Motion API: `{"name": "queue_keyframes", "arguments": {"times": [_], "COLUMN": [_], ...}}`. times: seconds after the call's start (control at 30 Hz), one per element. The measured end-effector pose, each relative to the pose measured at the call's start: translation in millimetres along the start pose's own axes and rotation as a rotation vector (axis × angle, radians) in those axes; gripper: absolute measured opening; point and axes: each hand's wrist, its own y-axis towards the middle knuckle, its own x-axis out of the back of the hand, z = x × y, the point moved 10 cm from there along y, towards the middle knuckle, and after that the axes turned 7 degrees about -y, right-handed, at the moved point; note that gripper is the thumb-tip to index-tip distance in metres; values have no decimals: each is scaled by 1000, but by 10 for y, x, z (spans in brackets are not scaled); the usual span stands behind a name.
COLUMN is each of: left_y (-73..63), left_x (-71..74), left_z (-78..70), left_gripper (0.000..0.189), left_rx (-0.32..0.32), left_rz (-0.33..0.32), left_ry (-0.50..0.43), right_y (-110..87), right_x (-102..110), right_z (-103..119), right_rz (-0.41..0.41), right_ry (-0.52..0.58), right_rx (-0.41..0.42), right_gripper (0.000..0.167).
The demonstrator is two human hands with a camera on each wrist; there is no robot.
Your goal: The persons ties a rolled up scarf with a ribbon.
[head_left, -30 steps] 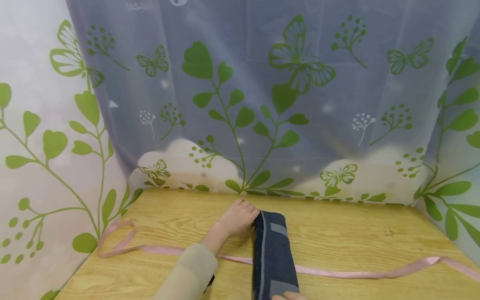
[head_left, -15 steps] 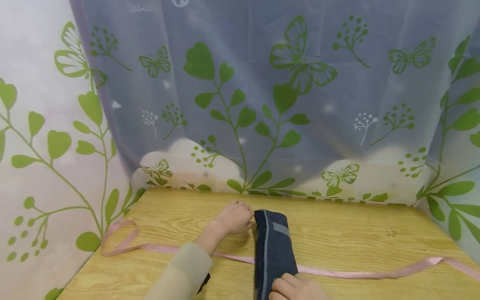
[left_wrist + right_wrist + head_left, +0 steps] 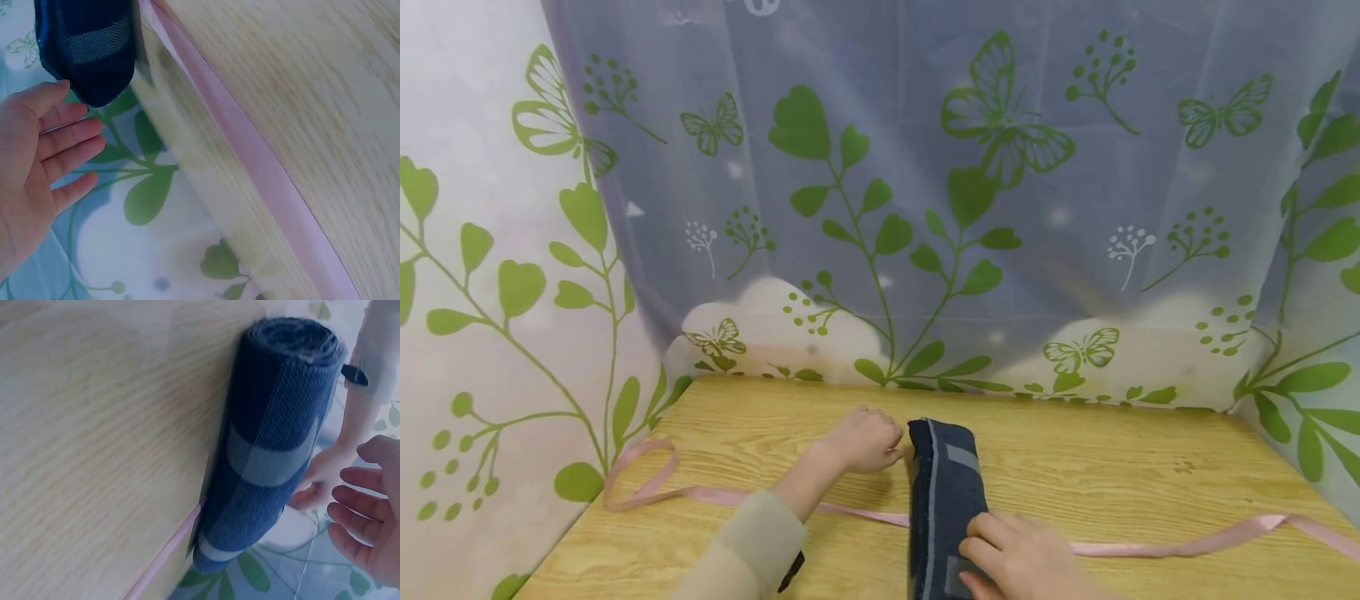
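Note:
A rolled-up dark blue cloth with grey stripes lies lengthwise on the table, across a pink ribbon. Its spiral end shows in the right wrist view, where the cloth roll stands apart from the right hand; those fingers are loosely bent and hold nothing. In the head view the right hand overlaps the roll's near right side. Just left of its far end is the left hand. The left wrist view has that hand with fingers spread and relaxed, close beside the roll's end.
The wooden table meets a blue curtain with green leaves and butterflies at the back. At the left, the ribbon makes a loop near the table's edge; its other end runs off to the right.
The left hand has drawn away leftward from the far end of the cloth roll. From the bottom edge, the right hand has come up and moved right along the roll's near part.

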Motion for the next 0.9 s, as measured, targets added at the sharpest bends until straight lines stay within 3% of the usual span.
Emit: {"name": "queue_keyframes", "arguments": {"times": [0.2, 0.43, 0.57, 0.7, 0.9], "left_y": [-84, -174, -207, -233, -300], "left_x": [79, 25, -5, -33, -113], "left_z": [24, 33, 2, -16, -65], "left_gripper": [23, 18, 24, 27, 33], "left_rx": [20, 53, 50, 50, 44], "left_rz": [9, 101, 120, 134, 183], "left_ry": [-50, -79, -64, -56, -76], "right_y": [-16, -105, -180, -233, -359], "right_x": [64, 100, 81, 28, -83], "right_z": [-146, -383, -527, -647, -784], "right_rz": [-24, 20, 92, 184, 322], "right_ry": [-23, -98, -134, -139, -128], "right_rx": [-19, -116, -180, -251, -350], "right_gripper": [31, 43, 15, 28, 21]}}
